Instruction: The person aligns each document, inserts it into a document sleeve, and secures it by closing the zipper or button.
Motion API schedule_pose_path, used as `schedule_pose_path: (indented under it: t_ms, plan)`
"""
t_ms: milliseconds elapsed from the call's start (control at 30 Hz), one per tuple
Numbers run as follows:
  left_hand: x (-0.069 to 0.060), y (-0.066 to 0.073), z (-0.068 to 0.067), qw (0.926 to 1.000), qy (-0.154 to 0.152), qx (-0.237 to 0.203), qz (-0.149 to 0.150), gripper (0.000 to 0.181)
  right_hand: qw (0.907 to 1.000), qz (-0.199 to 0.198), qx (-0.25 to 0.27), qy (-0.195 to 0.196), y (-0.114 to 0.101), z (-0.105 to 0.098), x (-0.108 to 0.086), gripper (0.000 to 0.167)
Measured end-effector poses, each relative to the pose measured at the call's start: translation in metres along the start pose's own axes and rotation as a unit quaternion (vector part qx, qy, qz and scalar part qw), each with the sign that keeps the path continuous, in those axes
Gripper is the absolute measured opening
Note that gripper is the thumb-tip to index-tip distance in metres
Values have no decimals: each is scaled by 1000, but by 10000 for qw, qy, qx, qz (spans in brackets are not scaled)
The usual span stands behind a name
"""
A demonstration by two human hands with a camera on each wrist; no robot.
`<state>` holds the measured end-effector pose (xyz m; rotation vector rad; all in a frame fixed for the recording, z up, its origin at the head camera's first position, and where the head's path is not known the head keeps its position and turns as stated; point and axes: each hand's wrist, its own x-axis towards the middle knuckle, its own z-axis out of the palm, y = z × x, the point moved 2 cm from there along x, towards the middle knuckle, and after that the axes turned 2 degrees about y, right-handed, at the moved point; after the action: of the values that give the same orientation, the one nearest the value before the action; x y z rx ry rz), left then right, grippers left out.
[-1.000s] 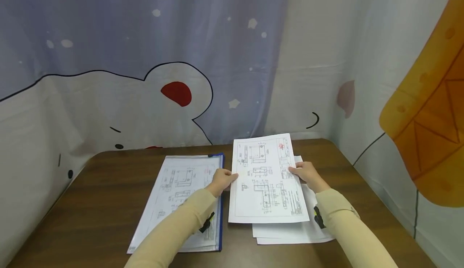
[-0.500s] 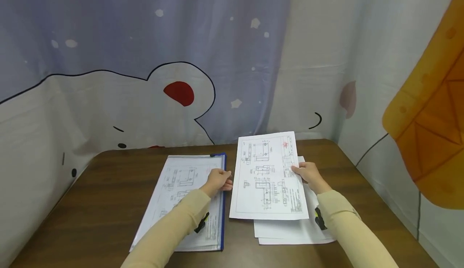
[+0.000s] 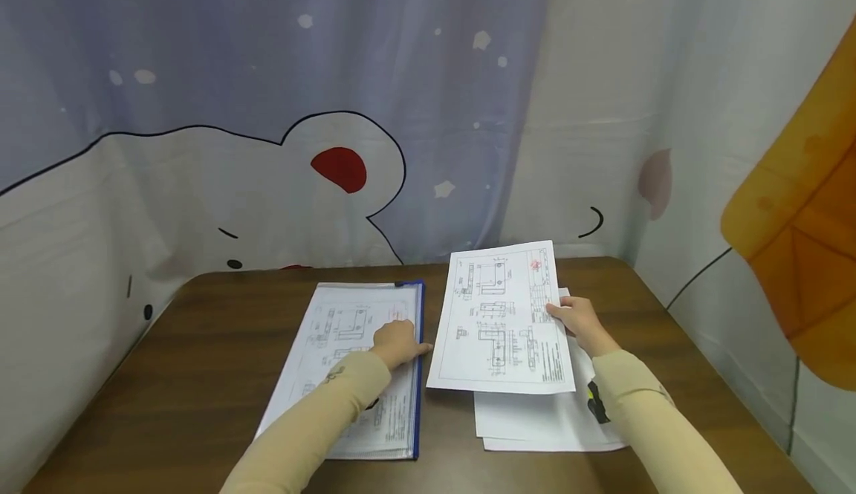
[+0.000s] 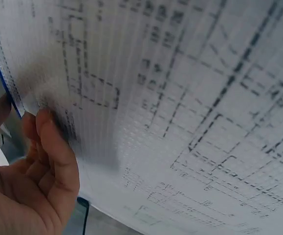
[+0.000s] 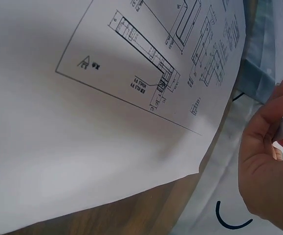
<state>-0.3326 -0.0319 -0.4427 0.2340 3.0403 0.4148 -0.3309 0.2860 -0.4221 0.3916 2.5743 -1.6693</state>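
A clear plastic document pouch (image 3: 314, 375) with a blue edge lies on the table, a technical drawing showing through its front. My left hand (image 3: 394, 342) is over its right edge; in the left wrist view, curled fingers (image 4: 58, 147) and the thumb meet at the blue edge, pinching it. To the right, my right hand (image 3: 580, 322) holds a printed drawing sheet (image 3: 498, 323) by its right side, thumb on top, other fingers mostly hidden. This sheet is tilted above a stack of papers (image 3: 528, 420), which also shows in the right wrist view as a drawn page (image 5: 107, 122).
The brown wooden table (image 3: 207, 360) extends left of the pouch and along the front. A printed curtain (image 3: 267, 197) hangs behind its far edge and at the right side. Dark wrist devices (image 3: 595, 403) sit at the cuffs.
My left hand has let go of the sheet's left edge and moved left and down onto the pouch's edge. The right hand still holds the sheet, which has shifted slightly right.
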Motion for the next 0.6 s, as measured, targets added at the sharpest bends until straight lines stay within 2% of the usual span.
schedule_pose_path:
  t_ms: [67, 167, 300, 400, 500, 600]
  plan:
    - [0, 0, 2, 9999, -110, -38, 24, 37, 9997, -133, 151, -114, 4, -1, 5, 42]
    - [0, 1, 3, 9990, -280, -341, 11, 30, 9993, -211, 210, -218, 5, 0, 4, 44]
    - [1, 1, 4, 9946, -538, -893, -16, 29, 9999, -102, 31, -91, 1, 1, -4, 38]
    - [2, -1, 5, 9912, -510, -1225, -4, 30, 9999, -67, -86, -7, 0, 0, -7, 37]
    - [2, -4, 6, 9893, -338, -1421, -11, 28, 9999, -92, -136, 7, 2, 0, -6, 38]
    - [3, -7, 7, 9873, -307, -1561, -42, 24, 9999, -110, -84, 6, 3, 0, -2, 36]
